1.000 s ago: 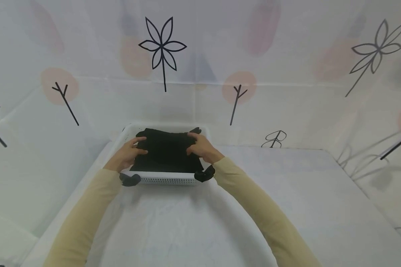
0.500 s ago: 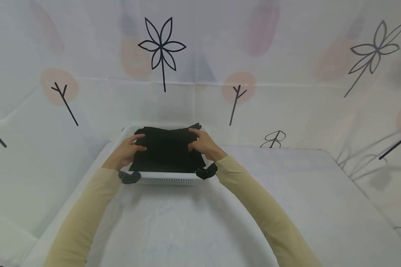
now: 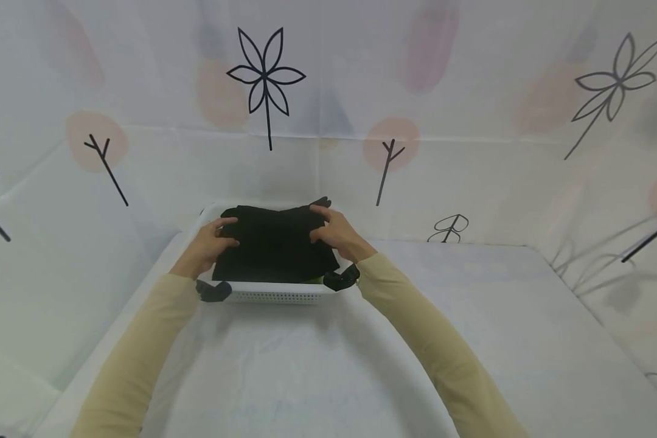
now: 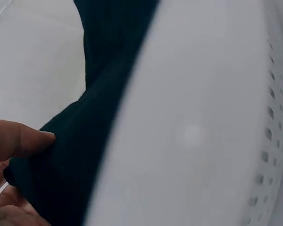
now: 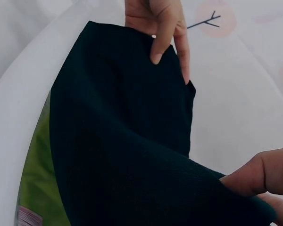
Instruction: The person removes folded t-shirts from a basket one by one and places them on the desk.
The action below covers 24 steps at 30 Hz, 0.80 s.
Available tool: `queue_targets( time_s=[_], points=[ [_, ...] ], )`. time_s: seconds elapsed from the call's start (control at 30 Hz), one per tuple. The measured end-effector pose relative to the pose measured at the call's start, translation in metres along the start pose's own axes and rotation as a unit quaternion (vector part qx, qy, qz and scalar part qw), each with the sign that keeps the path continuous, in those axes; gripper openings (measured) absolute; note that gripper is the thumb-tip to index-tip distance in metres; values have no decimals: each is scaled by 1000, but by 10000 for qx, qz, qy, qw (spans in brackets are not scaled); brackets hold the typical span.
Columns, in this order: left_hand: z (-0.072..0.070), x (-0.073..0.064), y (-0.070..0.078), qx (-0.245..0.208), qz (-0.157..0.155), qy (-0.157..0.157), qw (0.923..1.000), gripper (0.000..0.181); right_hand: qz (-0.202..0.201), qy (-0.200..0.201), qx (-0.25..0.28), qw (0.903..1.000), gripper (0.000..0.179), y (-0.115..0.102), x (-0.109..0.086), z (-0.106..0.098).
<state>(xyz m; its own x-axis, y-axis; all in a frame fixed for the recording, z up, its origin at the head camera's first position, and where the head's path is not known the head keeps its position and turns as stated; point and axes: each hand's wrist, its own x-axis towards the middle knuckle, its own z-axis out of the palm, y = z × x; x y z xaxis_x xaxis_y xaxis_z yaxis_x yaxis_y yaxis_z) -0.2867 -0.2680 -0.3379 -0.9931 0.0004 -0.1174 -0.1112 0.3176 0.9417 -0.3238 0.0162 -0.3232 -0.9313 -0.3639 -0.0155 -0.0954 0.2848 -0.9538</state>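
A dark, nearly black piece of folded cloth (image 3: 276, 243) is held above and partly inside a white plastic basket (image 3: 274, 288). My left hand (image 3: 204, 248) pinches its left edge between thumb and fingers; the thumb (image 4: 26, 140) lies on top of the fabric in the left wrist view. At the opposite edge, my right hand (image 3: 340, 236) pinches the cloth the same way. The right wrist view shows the cloth sagging, with green fabric (image 5: 40, 165) below it in the basket. Which garment the dark cloth is, I cannot tell.
The basket has a perforated front wall and stands on a white-covered table (image 3: 285, 365), close to a patterned backdrop (image 3: 317, 91). Black wrist devices (image 3: 213, 291) hang near the basket's front rim. A small pinkish patch (image 5: 29, 216) shows beside the green fabric.
The cloth's far edge has risen slightly and both hands have risen a little with it. The right hand has shifted slightly right, and a sliver of green now shows at the basket's front.
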Motion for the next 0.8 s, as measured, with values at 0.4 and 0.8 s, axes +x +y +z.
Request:
queue_targets(
  time_s=[0.4, 0.8],
  points=[
    [3, 0, -2, 452, 321, 336, 9979, 65, -168, -43, -94, 9998, 79, -4, 0, 2],
    [4, 0, 3, -495, 197, 165, 9984, 68, -167, 42, 238, 9996, 80, -10, 0, -5]
  ],
)
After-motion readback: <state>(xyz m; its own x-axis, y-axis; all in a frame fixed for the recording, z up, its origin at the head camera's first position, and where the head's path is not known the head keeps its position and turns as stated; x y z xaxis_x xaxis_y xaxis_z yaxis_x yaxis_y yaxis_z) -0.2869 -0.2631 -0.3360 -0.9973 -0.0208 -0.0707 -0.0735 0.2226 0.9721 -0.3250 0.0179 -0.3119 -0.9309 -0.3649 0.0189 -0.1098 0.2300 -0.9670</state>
